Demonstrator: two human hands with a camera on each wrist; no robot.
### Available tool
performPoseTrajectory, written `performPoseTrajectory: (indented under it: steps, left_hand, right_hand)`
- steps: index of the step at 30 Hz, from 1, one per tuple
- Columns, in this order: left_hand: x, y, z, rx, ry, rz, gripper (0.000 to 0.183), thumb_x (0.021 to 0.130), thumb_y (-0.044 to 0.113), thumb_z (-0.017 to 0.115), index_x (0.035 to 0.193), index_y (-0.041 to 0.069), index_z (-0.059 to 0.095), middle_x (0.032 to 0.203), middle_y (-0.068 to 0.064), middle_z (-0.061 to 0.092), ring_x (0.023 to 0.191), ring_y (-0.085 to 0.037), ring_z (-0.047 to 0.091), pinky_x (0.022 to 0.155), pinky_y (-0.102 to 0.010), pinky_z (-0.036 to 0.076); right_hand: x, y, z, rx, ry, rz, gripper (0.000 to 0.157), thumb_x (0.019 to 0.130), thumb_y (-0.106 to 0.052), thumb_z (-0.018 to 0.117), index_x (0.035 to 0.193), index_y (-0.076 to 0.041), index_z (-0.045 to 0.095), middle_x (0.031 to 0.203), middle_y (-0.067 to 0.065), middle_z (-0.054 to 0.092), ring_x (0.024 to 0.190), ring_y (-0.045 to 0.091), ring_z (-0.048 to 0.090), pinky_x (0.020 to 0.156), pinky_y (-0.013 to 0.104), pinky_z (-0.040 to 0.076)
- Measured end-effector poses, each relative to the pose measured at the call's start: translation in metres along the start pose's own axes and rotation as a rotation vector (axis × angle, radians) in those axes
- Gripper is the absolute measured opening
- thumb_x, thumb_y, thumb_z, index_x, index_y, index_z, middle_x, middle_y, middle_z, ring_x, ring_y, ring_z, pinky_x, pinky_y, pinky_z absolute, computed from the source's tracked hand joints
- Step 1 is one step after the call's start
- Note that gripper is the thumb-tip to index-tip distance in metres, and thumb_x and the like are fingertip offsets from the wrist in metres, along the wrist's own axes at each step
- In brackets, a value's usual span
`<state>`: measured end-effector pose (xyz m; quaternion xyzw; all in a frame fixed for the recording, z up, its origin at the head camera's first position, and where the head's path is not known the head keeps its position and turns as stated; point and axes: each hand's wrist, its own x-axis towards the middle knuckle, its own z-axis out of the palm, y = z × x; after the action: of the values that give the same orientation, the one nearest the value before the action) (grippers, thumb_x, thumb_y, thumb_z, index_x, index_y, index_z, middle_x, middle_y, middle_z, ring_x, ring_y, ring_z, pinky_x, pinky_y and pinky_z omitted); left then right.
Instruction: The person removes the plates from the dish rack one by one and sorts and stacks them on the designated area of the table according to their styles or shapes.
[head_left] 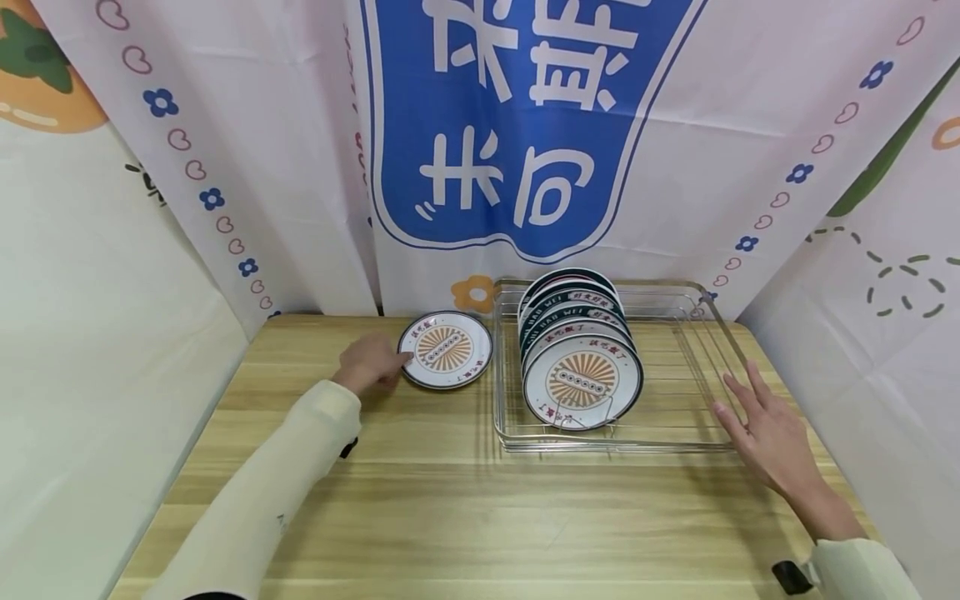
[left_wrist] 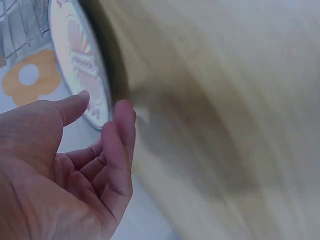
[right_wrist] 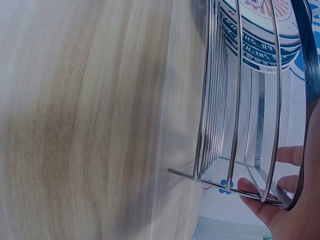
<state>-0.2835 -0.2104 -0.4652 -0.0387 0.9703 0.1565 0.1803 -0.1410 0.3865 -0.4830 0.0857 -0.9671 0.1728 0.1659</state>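
Between thumb and fingers, my left hand [head_left: 370, 363] pinches the left rim of a round white plate [head_left: 446, 350] with a dark edge and an orange sunburst. In the left wrist view, the thumb lies over the plate's face [left_wrist: 82, 55] and the fingertips are at its underside. A wire dish rack [head_left: 660, 444] stands to the right. Several plates [head_left: 583, 382], some with dark green rims, lean one behind another in its left part. My right hand [head_left: 772, 429] holds the rack's right rim near the front corner, with the thumb [right_wrist: 257, 197] below the rim bar.
The rack and loose plate are at the back of a wooden table [head_left: 480, 525]. A printed cloth [head_left: 315, 167] hangs behind, and pale sheets [head_left: 97, 333] rise at both sides. Bare wire dividers [head_left: 667, 367] fill the rack's right part.
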Motion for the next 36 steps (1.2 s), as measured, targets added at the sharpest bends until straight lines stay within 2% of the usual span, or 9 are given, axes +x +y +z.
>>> performPoseTrajectory:
  steps: [3,6,12,17,20,23,26,31,36]
  left_hand:
    - [-0.005,0.003,-0.011,0.040,0.033,0.029,0.061,0.107,0.053,0.054,0.064,0.011,0.064,0.060,-0.006,0.067,0.053,-0.016,0.054,0.061,-0.034,0.043]
    - [-0.010,0.011,-0.023,0.012,0.098,0.061,0.057,0.106,0.051,0.056,0.065,0.012,0.060,0.063,-0.007,0.067,0.055,-0.018,0.056,0.061,-0.036,0.044]
    - [-0.012,0.037,-0.042,0.007,0.214,0.148,0.053,0.104,0.049,0.059,0.064,0.015,0.050,0.059,0.001,0.045,0.055,-0.018,0.046,0.050,-0.033,0.035]
    - [-0.028,0.064,-0.050,0.001,0.250,0.238,0.043,0.104,0.047,0.062,0.083,0.011,0.068,0.074,-0.003,0.063,0.065,-0.020,0.057,0.055,-0.033,0.043]
    - [-0.042,0.080,-0.050,0.004,0.272,0.316,0.040,0.104,0.045,0.064,0.104,0.007,0.076,0.092,-0.008,0.075,0.074,-0.022,0.066,0.061,-0.036,0.054]
    - [-0.052,0.096,-0.046,0.019,0.306,0.403,0.040,0.104,0.043,0.065,0.112,0.005,0.078,0.102,-0.010,0.078,0.079,-0.021,0.070,0.068,-0.036,0.058]
    - [-0.062,0.114,-0.042,0.035,0.346,0.470,0.036,0.104,0.042,0.066,0.109,0.009,0.079,0.097,-0.006,0.079,0.073,-0.017,0.069,0.063,-0.033,0.056]
    - [-0.080,0.146,-0.037,0.059,0.392,0.567,0.032,0.102,0.044,0.071,0.102,0.012,0.077,0.081,0.001,0.073,0.060,-0.014,0.060,0.048,-0.029,0.045]
    - [-0.093,0.171,-0.027,0.085,0.373,0.650,0.031,0.101,0.045,0.072,0.104,0.014,0.076,0.082,0.001,0.072,0.060,-0.015,0.062,0.048,-0.029,0.047]
  right_hand:
    - [0.001,0.000,-0.001,0.003,0.000,0.003,0.054,0.110,-0.034,0.053,0.147,0.005,0.055,0.164,0.036,0.029,0.119,0.069,0.048,0.085,0.076,0.042]
    - [0.001,0.000,-0.002,0.006,-0.003,0.005,0.054,0.110,-0.034,0.053,0.148,0.004,0.054,0.165,0.036,0.029,0.119,0.068,0.048,0.084,0.075,0.042]
    - [0.000,0.000,-0.004,0.006,-0.011,0.004,0.055,0.110,-0.035,0.052,0.150,0.004,0.052,0.165,0.036,0.028,0.117,0.068,0.049,0.078,0.073,0.043]
    - [0.001,0.001,-0.004,0.010,-0.005,-0.001,0.055,0.110,-0.034,0.052,0.150,0.004,0.052,0.167,0.034,0.026,0.118,0.068,0.048,0.080,0.074,0.042]
    - [0.000,0.001,-0.002,0.013,0.006,-0.011,0.054,0.110,-0.033,0.053,0.149,0.004,0.053,0.166,0.034,0.027,0.116,0.067,0.050,0.080,0.075,0.042]
    - [-0.003,0.001,0.000,0.011,0.008,-0.021,0.054,0.110,-0.033,0.054,0.148,0.004,0.054,0.165,0.035,0.029,0.113,0.067,0.052,0.078,0.073,0.044]
    - [-0.004,0.000,0.002,0.003,0.012,-0.029,0.053,0.109,-0.033,0.054,0.148,0.004,0.055,0.165,0.035,0.030,0.109,0.064,0.054,0.074,0.071,0.045]
    - [-0.005,-0.001,0.001,-0.001,0.015,-0.024,0.053,0.109,-0.033,0.054,0.148,0.004,0.054,0.166,0.034,0.029,0.109,0.062,0.055,0.073,0.070,0.046]
    - [-0.003,-0.002,-0.001,0.000,0.014,-0.015,0.053,0.110,-0.033,0.054,0.148,0.004,0.054,0.166,0.034,0.029,0.111,0.062,0.054,0.075,0.070,0.045]
